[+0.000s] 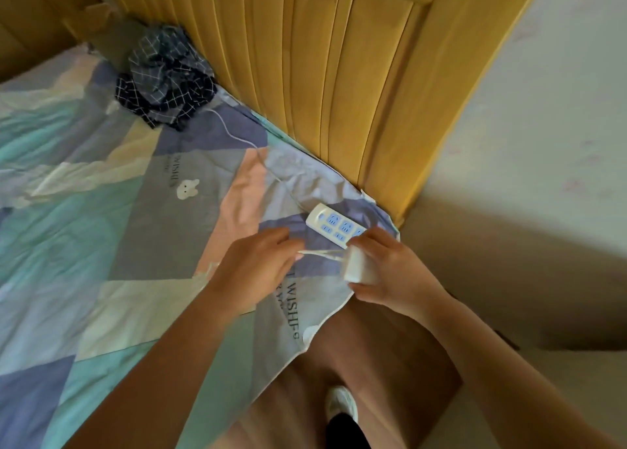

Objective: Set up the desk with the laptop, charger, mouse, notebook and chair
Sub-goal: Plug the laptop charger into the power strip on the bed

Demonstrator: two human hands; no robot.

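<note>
Charger at power strip, on bed.
Right hand (390, 268) grips white charger (359, 267) beside power strip (334, 225); left hand (258, 268) pinches its cable (322, 253).

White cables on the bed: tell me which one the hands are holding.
The short charger cable, pinched by the left hand, running to the charger in the right hand; the power strip's cord lies untouched.

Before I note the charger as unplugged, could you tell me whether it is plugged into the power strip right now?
No. The right hand holds the charger just clear of the power strip on the bedsheet.
</note>
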